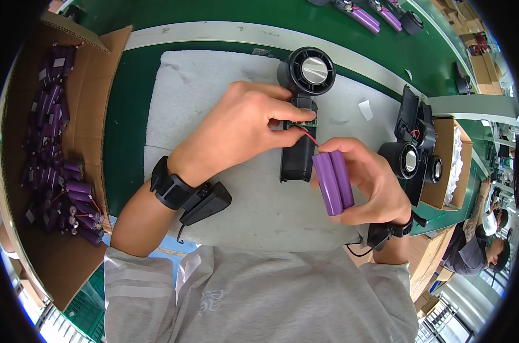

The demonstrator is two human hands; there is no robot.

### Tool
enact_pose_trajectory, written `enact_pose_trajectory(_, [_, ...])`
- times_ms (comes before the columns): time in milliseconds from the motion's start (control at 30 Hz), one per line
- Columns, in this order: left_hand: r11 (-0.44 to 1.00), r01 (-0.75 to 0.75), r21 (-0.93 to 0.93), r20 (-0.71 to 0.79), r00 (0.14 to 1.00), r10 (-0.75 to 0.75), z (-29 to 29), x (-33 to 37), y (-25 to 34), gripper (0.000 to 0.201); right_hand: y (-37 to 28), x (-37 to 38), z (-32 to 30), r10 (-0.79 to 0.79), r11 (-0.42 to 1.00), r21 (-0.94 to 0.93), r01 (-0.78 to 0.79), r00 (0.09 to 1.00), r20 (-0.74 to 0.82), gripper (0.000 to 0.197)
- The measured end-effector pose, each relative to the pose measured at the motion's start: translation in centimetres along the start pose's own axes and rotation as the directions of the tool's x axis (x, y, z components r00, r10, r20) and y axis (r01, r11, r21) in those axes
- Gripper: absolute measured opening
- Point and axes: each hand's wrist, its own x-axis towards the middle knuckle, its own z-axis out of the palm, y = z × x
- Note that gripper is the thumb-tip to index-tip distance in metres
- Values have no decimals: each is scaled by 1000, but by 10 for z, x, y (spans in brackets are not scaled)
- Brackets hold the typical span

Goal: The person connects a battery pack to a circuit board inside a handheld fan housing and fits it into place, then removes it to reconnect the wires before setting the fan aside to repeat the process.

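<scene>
My right hand [374, 183] is closed round a purple two-cell battery pack [334, 183], held tilted just right of a black handheld fan [296, 163]. A red wire [308, 136] runs from the pack's top toward a small green circuit board [309, 122] in the fan's opened handle. My left hand [254, 117] pinches at that board, thumb and index finger on either side of it. The fan lies with its round head [314, 71] away from me, a silver disc in its middle. My left fingers partly cover the board and the wire ends.
A pale foam mat [231, 211] lies under the work. At left stands a cardboard box [88, 114] full of purple battery packs [50, 166]. More black fans [408, 160] sit at right beside a small carton [451, 163]. Fan parts with purple cells [365, 20] lie beyond the metal rail.
</scene>
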Motion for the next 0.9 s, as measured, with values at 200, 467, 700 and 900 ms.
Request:
enact_pose_trajectory(200, [999,-36,16,24,999,35,-2,-1,0,33,3,7,-5,-275,858,-450,248,961,6,78])
enact_pose_trajectory(467, [998,-59,-12,82,995,60,-6,-2,0,31,23,18,22,-510,595,-747,297,858,-66,72])
enact_pose_trajectory(700, [998,-67,-19,72,995,69,-6,-4,1,31,21,19,36,-575,545,-804,238,804,-151,61])
enact_pose_trajectory(900, [999,-41,19,131,991,38,-11,-2,5,33,26,15,36,-616,449,-866,219,778,-123,48])
